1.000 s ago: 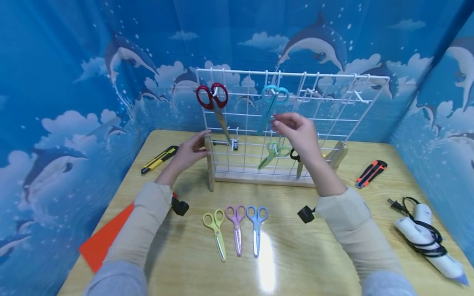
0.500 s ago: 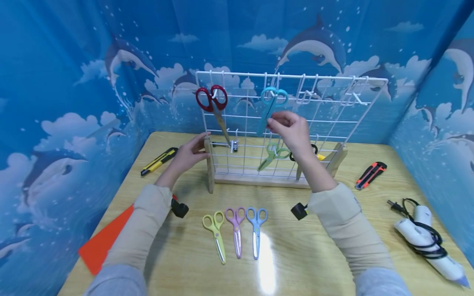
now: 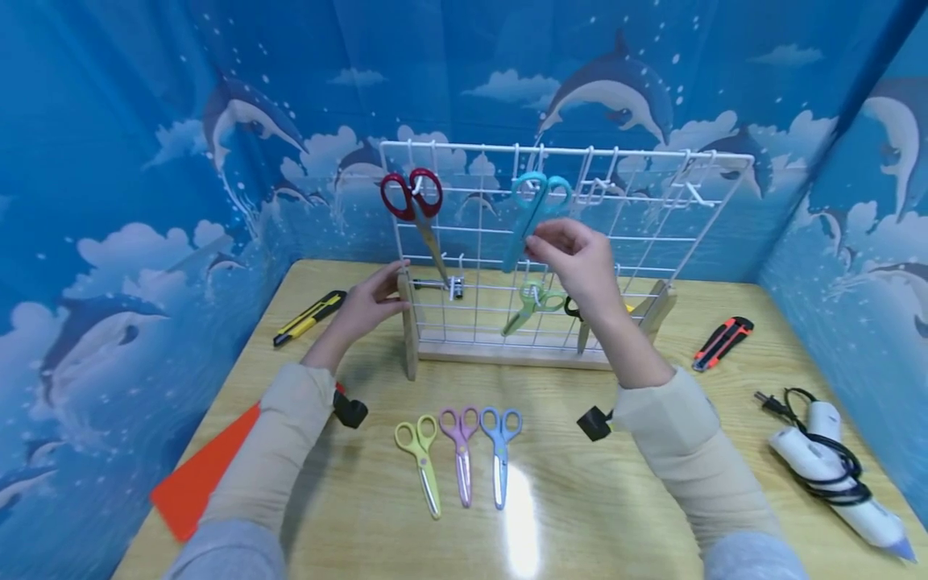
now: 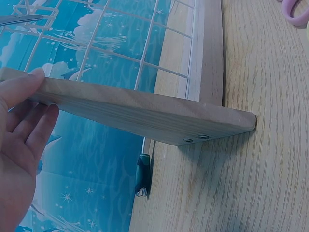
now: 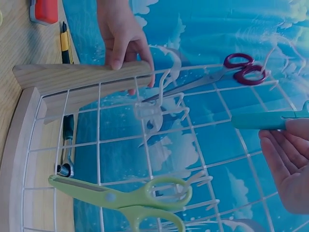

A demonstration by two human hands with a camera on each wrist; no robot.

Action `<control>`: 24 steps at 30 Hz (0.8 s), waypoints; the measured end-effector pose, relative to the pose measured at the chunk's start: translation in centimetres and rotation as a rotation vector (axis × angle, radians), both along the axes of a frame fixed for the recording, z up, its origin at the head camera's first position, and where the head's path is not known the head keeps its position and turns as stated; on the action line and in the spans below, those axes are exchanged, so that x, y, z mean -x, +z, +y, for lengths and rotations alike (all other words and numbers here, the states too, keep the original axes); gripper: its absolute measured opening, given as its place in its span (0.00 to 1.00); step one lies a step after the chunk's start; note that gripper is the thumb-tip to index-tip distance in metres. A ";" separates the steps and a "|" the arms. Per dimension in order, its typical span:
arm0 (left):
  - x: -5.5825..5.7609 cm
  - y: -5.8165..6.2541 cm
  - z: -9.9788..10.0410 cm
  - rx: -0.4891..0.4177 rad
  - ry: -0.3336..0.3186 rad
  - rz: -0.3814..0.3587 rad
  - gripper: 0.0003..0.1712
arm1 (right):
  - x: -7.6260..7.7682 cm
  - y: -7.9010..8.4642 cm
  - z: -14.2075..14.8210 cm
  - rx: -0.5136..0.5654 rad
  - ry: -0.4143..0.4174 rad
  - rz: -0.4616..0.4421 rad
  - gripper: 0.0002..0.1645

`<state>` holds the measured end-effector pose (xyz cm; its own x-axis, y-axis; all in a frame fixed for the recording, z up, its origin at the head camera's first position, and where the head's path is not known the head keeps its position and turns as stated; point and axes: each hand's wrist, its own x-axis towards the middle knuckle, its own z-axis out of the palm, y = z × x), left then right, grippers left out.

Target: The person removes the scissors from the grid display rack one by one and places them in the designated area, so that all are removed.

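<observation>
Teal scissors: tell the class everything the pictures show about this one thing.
The teal scissors have two rounded handle loops and a blade part of the same colour that looks like smooth plastic. The blades appear closed together. In the head view they slant, loops up and tip down toward the left, at the upper part of the white wire rack, above the light green scissors. The right hand pinches the blade part. Whether the loops hang on anything is hard to tell.
</observation>
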<state>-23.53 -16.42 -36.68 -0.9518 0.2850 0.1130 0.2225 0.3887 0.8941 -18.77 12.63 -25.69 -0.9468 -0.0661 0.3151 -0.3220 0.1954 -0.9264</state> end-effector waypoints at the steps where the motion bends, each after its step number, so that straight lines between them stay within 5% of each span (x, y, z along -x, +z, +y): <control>1: -0.2 0.2 0.1 0.002 -0.002 0.005 0.38 | -0.3 0.1 0.1 0.005 0.004 0.010 0.16; 14: -1.1 1.4 0.5 0.012 0.010 -0.001 0.37 | -5.0 -0.5 1.9 -0.005 0.078 0.001 0.13; 24: -1.2 1.5 0.5 0.021 0.003 0.012 0.36 | -7.8 -3.2 3.5 -0.027 0.105 -0.141 0.14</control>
<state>-22.37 -15.89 -35.23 -0.9514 0.2842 0.1186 0.2319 0.4078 0.8831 -10.99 16.16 -28.89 -0.9689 -0.1739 0.1761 -0.2089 0.1931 -0.9587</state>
